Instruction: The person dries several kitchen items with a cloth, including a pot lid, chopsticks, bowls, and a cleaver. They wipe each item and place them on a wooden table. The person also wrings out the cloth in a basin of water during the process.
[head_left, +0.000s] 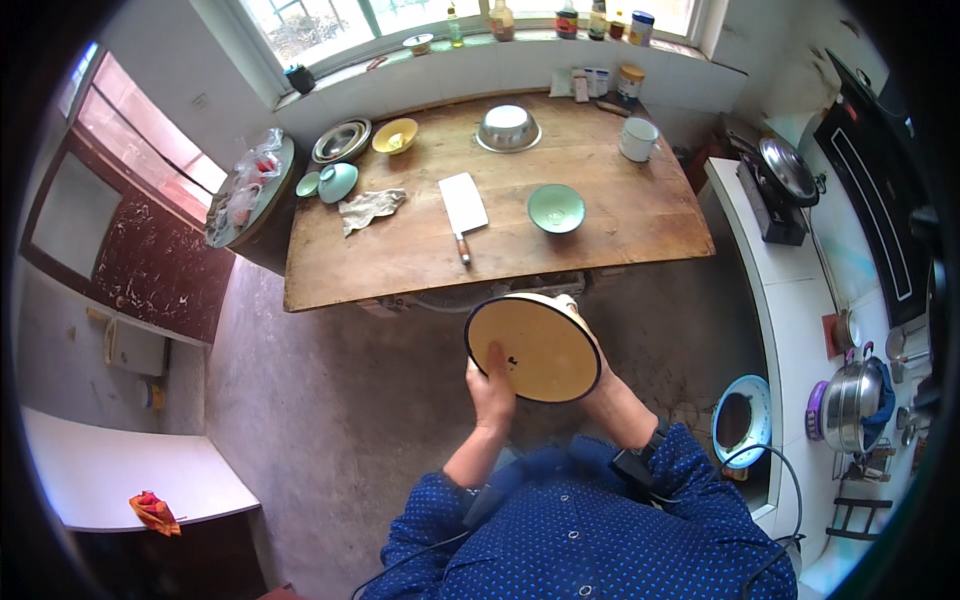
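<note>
Both hands hold a yellow enamel basin with a dark rim in front of my body, its inside towards me. My left hand grips its left side, the thumb inside. My right hand is at the right side, mostly behind the basin, near something white. Beyond them on the wooden table lies a cleaver with a wooden handle, its handle towards me. Right of it stands a green bowl; to the left lies a crumpled cloth.
Farther back on the table are an upturned metal basin, a white enamel mug and a yellow bowl. A white counter with a steel pot runs along the right. A blue-rimmed basin is beside it, low down.
</note>
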